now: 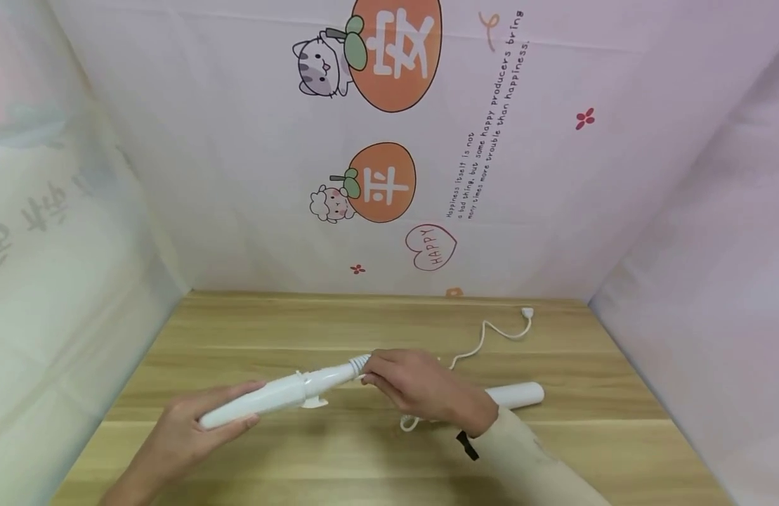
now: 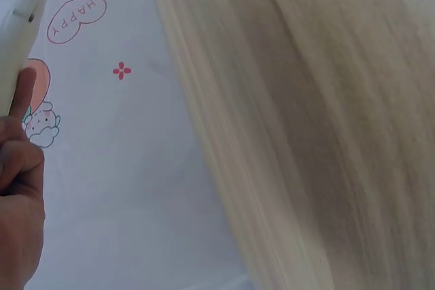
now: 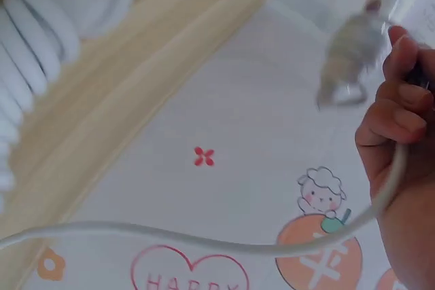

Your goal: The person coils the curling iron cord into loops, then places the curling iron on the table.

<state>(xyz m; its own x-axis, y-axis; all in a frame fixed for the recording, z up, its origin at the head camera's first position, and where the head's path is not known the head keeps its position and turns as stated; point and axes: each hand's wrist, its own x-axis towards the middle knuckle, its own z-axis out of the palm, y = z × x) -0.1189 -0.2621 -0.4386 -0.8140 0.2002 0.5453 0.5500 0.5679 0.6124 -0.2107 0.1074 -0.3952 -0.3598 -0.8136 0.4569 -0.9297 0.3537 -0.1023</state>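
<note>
A pale cloth wall (image 1: 225, 154) with orange fruit prints stands at the far side of my wood-grain table (image 1: 237, 327). The white wand (image 1: 259, 400) is up off the table, left of the middle, tilted so that its ribbed end (image 1: 359, 363) points right and a little far. My left hand (image 1: 180, 425) is wrapped round its thick left end, thumb on the near side. A small flap (image 1: 313, 403) juts from its near side, about midway. My right hand (image 1: 421, 386) is at the ribbed end, fingers curled closed on a white cord (image 3: 231, 244); which way the cord is being worked I can't tell.

To do this well, I think the left should do nothing but steady the wand, while the right keeps light, even tension and spares the ribbed end any sharp bend. The flap looks the likeliest snag, so slack should stay clear of it.

Beyond, a white tube (image 1: 518, 395) lies on the table to the right, partly behind my right wrist. A loop (image 1: 409, 423) lies at its left, and a plug (image 1: 527, 312) on a thin lead rests far right.
</note>
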